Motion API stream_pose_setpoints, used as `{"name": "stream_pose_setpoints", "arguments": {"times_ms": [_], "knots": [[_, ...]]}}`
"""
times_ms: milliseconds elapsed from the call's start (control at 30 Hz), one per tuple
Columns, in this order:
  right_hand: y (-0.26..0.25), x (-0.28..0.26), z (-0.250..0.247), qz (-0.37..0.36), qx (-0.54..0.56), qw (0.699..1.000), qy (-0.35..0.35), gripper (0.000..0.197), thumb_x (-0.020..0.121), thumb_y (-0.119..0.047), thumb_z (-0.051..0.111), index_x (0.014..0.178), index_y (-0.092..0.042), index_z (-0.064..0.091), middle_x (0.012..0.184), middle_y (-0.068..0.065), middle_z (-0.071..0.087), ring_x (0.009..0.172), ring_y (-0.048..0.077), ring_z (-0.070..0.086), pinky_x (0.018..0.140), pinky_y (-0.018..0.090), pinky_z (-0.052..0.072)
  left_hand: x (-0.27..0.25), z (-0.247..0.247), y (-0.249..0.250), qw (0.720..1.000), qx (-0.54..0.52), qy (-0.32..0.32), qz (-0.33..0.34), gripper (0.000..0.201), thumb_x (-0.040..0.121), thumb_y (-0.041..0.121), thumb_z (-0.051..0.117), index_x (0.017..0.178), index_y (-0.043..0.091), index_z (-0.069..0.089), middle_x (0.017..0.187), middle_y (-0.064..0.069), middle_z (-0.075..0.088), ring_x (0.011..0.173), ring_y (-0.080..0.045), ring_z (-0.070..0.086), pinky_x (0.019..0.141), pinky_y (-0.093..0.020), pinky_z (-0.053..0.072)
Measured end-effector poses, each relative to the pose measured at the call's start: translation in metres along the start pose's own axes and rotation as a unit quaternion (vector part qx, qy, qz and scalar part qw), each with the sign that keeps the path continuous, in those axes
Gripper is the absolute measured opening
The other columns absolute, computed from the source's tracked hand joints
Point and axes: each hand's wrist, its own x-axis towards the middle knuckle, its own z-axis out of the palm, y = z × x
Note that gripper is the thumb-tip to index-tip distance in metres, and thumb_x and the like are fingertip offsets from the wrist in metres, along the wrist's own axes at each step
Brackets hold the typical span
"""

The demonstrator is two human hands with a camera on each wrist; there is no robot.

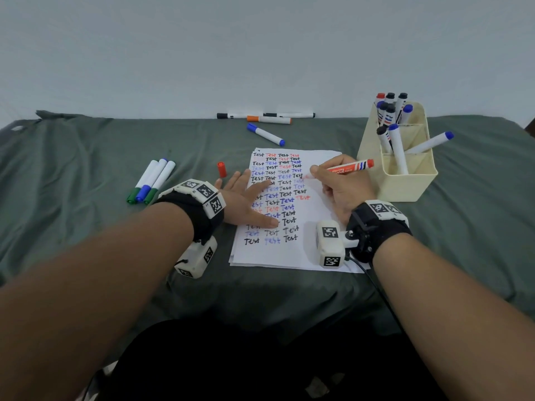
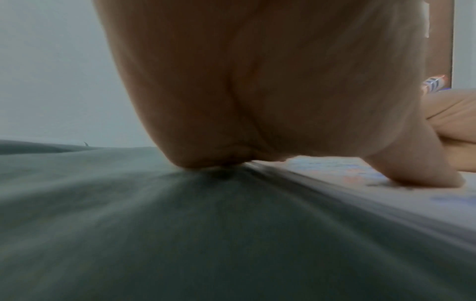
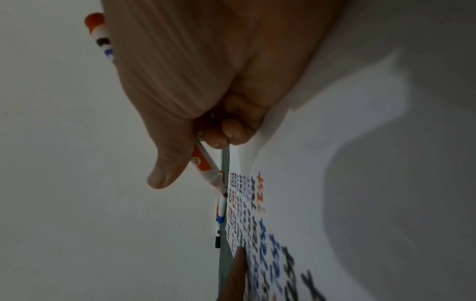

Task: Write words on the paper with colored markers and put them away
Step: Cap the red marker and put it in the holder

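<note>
Writing step in progress. At centre frame the right hand (image 1: 343,185) pinches an uncapped red-barrelled marker (image 1: 351,167) between thumb and curled fingers, its tip (image 3: 223,190) down at the right margin of the white sheet of paper (image 1: 315,244), beside rows of the word "Test" in black, blue and red. The left hand (image 1: 246,199) lies flat, fingers straight and spread, pressing the sheet's left edge onto the grey-green cloth (image 1: 86,157). The marker's small red cap (image 1: 221,169) stands on the cloth just left of the paper, beside the left hand's fingertips. A cream plastic organiser (image 1: 405,180) at right holds several capped markers; 3 white markers (image 1: 152,180) lie at left, 4 more (image 1: 266,121) at upper centre. Judged next: finish the red word, then fetch the cap, close the marker and stow it in the organiser, which calls for lifting the steadying hand.
</note>
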Motion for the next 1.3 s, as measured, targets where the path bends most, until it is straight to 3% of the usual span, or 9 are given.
{"name": "stream_pose_setpoints", "arguments": {"times_ms": [133, 233, 300, 433, 600, 767, 867, 1000, 1300], "knots": [[-0.002, 0.001, 0.002, 0.025, 0.019, 1.0, -0.003, 0.02, 0.073, -0.036, 0.087, 0.072, -0.021, 0.073, 0.068, 0.016, 0.068, 0.05, 0.019, 0.049, 0.05, 0.027, 0.042, -0.001, -0.004, 0.0, 0.998, 0.007, 0.052, 0.018, 0.116, 0.057, 0.097, 0.045, 0.153, 0.045, 0.008, 0.165, -0.005, 0.004, 0.151, -0.028, 0.008, 0.119, -0.057, 0.016], [-0.003, 0.006, 0.002, 0.071, 0.073, 0.995, -0.014, 0.012, 0.077, -0.026, 0.073, 0.077, -0.016, 0.08, 0.066, 0.008, 0.066, 0.056, 0.019, 0.058, 0.053, 0.026, 0.048, 0.001, -0.013, -0.003, 0.988, -0.018, 0.151, 0.021, 0.082, 0.077, 0.083, 0.05, 0.143, 0.035, 0.043, 0.143, 0.001, 0.049, 0.126, -0.02, 0.05, 0.098, -0.041, 0.046], [-0.001, 0.007, 0.001, 0.068, 0.068, 0.995, -0.024, 0.011, 0.079, -0.019, 0.07, 0.082, -0.017, 0.081, 0.075, 0.012, 0.073, 0.061, 0.021, 0.062, 0.057, 0.027, 0.052, 0.0, -0.018, -0.006, 0.971, -0.016, 0.239, 0.019, 0.057, 0.086, 0.068, 0.055, 0.128, 0.03, 0.057, 0.125, 0.003, 0.06, 0.11, -0.017, 0.056, 0.086, -0.033, 0.046], [-0.001, 0.002, -0.001, 0.043, 0.032, 0.998, -0.022, 0.012, 0.074, -0.025, 0.083, 0.083, -0.023, 0.076, 0.083, 0.018, 0.076, 0.062, 0.022, 0.064, 0.058, 0.029, 0.053, 0.003, -0.023, -0.023, 0.929, -0.007, 0.371, -0.011, 0.028, 0.09, 0.038, 0.063, 0.117, 0.029, 0.065, 0.122, -0.003, 0.054, 0.113, -0.024, 0.05, 0.092, -0.038, 0.046], [0.001, 0.002, -0.003, 0.037, 0.028, 0.998, -0.038, 0.017, 0.076, -0.018, 0.089, 0.09, -0.02, 0.079, 0.086, 0.017, 0.077, 0.062, 0.02, 0.065, 0.058, 0.026, 0.054, 0.018, -0.026, -0.052, 0.954, -0.033, 0.281, -0.098, 0.035, 0.096, 0.025, 0.058, 0.131, 0.026, 0.059, 0.129, -0.005, 0.06, 0.12, -0.027, 0.053, 0.101, -0.036, 0.041], [0.0, 0.003, -0.001, 0.05, 0.037, 0.997, -0.047, 0.012, 0.083, -0.008, 0.08, 0.093, -0.014, 0.079, 0.089, 0.018, 0.077, 0.065, 0.02, 0.065, 0.063, 0.029, 0.054, 0.027, -0.026, -0.059, 0.948, -0.1, 0.283, -0.109, 0.014, 0.097, 0.016, 0.054, 0.099, 0.026, 0.063, 0.105, 0.007, 0.071, 0.102, -0.021, 0.061, 0.088, -0.031, 0.045], [0.001, 0.003, -0.001, 0.052, 0.025, 0.997, -0.056, 0.011, 0.084, -0.008, 0.079, 0.094, -0.014, 0.08, 0.091, 0.016, 0.078, 0.067, 0.02, 0.066, 0.066, 0.03, 0.054, 0.025, -0.025, -0.048, 0.936, -0.122, 0.317, -0.087, 0.005, 0.101, 0.024, 0.05, 0.098, 0.029, 0.051, 0.089, 0.017, 0.062, 0.082, -0.014, 0.058, 0.071, -0.031, 0.042], [0.002, 0.003, -0.002, 0.047, 0.02, 0.996, -0.069, 0.013, 0.083, -0.009, 0.081, 0.092, -0.018, 0.082, 0.091, 0.015, 0.078, 0.068, 0.018, 0.067, 0.064, 0.026, 0.055, 0.018, -0.025, -0.025, 0.931, -0.113, 0.346, -0.028, 0.003, 0.102, 0.029, 0.047, 0.105, 0.031, 0.048, 0.074, 0.01, 0.056, 0.064, -0.008, 0.053, 0.052, -0.025, 0.032], [0.002, 0.002, -0.003, 0.039, 0.007, 0.994, -0.098, 0.016, 0.082, -0.008, 0.081, 0.094, -0.019, 0.083, 0.091, 0.016, 0.078, 0.069, 0.016, 0.066, 0.065, 0.023, 0.054, 0.013, -0.02, 0.009, 0.938, -0.104, 0.324, 0.064, 0.012, 0.102, 0.027, 0.052, 0.114, 0.025, 0.053, 0.085, 0.005, 0.064, 0.065, -0.011, 0.059, 0.06, -0.029, 0.054]]}}
